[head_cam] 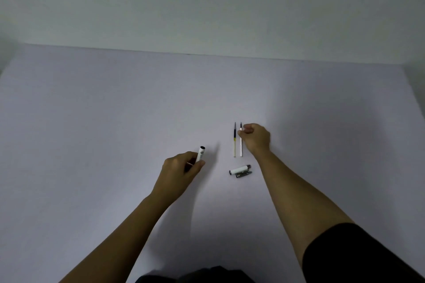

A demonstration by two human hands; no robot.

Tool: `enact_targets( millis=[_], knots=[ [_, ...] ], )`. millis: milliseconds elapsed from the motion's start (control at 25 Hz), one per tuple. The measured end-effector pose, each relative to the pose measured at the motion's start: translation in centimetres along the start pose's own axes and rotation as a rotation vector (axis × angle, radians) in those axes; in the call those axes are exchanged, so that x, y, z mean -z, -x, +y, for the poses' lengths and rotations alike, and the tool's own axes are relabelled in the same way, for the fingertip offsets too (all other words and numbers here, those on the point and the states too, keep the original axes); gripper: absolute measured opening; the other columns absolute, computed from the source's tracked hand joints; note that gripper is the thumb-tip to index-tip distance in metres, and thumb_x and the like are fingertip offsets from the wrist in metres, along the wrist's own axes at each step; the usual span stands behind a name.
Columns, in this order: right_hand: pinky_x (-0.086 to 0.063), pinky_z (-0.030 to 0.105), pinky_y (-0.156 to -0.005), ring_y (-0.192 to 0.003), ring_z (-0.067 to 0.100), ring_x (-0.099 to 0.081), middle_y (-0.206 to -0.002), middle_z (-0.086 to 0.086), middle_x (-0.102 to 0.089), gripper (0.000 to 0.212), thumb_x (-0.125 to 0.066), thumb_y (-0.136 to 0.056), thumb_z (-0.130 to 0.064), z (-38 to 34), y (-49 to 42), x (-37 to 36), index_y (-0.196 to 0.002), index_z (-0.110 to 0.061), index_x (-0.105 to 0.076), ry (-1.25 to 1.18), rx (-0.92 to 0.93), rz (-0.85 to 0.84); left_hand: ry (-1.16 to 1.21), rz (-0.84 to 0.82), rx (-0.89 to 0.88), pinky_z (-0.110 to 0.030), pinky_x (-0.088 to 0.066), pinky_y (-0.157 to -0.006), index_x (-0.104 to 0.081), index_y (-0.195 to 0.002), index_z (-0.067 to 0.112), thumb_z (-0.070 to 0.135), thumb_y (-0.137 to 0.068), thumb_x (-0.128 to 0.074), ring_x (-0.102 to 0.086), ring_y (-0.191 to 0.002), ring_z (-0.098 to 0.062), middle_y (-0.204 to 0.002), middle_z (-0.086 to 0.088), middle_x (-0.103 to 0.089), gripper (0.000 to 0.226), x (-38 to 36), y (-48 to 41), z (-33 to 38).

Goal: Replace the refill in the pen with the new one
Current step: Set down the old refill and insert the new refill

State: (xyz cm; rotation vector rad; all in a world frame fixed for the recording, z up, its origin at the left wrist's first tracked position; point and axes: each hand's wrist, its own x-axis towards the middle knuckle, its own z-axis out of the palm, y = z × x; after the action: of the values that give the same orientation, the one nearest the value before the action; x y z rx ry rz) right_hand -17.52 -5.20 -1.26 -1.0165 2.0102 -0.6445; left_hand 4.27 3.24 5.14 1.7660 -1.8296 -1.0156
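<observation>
two refills (234,140) (241,145) lying side by side on one desk (115,110); one white pen barrel (200,154); one white pen cap (239,169); one small grey tip section (243,174); two hands, left (179,167) and right (256,136)

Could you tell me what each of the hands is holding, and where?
Left hand grips the pen barrel by its lower end. Right hand pinches the right refill near its tip.
</observation>
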Motion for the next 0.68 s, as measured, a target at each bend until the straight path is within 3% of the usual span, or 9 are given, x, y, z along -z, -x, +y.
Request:
enact_targets(
  millis=[200, 360, 480, 680],
  knots=[
    [-0.047, 0.027, -0.084, -0.097, 0.027, -0.066, -0.102, 0.014, -0.071, 0.029, -0.070, -0.079, -0.017, -0.9, 0.4, 0.2, -0.104, -0.003, -0.065, 0.023, 0.061, 0.032, 0.018, 0.000, -0.022, -0.020, -0.046, -0.061, -0.066, -0.086, 0.014, 0.027, -0.087, -0.061, -0.062, -0.062, -0.010, -0.061, 0.014, -0.058, 0.014, -0.5, -0.3, 0.2],
    [-0.045, 0.025, -0.073, -0.091, 0.029, -0.066, -0.096, 0.014, -0.071, 0.023, -0.069, -0.080, -0.017, -2.0, 1.0, -0.4, -0.097, -0.004, -0.060, 0.244, 0.176, -0.026, 0.021, -0.001, -0.037, -0.019, -0.046, -0.061, -0.066, -0.086, 0.014, 0.027, -0.086, -0.062, -0.061, -0.060, -0.009, -0.061, 0.013, -0.058, 0.014, -0.8, -0.3, 0.3],
    [-0.047, 0.032, -0.070, -0.094, 0.036, -0.064, -0.102, 0.019, -0.066, 0.029, -0.067, -0.080, -0.015, -2.3, 1.2, -1.3, -0.102, -0.002, -0.053, 0.402, 0.141, -0.043, 0.024, -0.004, -0.043, -0.021, -0.046, -0.061, -0.066, -0.086, 0.014, 0.027, -0.087, -0.062, -0.061, -0.060, -0.012, -0.062, 0.010, -0.060, 0.014, -0.7, -0.3, 0.3],
    [-0.043, 0.030, -0.068, -0.099, 0.035, -0.061, -0.109, 0.019, -0.063, 0.021, -0.058, -0.085, -0.005, -2.8, 1.9, -2.8, -0.105, -0.002, -0.053, 0.502, 0.170, -0.067, 0.010, 0.018, -0.027, -0.014, -0.042, -0.059, -0.066, -0.085, 0.013, 0.027, -0.087, -0.062, -0.061, -0.061, -0.014, -0.061, 0.010, -0.058, 0.015, -0.1, -0.2, -0.1]
  ],
)
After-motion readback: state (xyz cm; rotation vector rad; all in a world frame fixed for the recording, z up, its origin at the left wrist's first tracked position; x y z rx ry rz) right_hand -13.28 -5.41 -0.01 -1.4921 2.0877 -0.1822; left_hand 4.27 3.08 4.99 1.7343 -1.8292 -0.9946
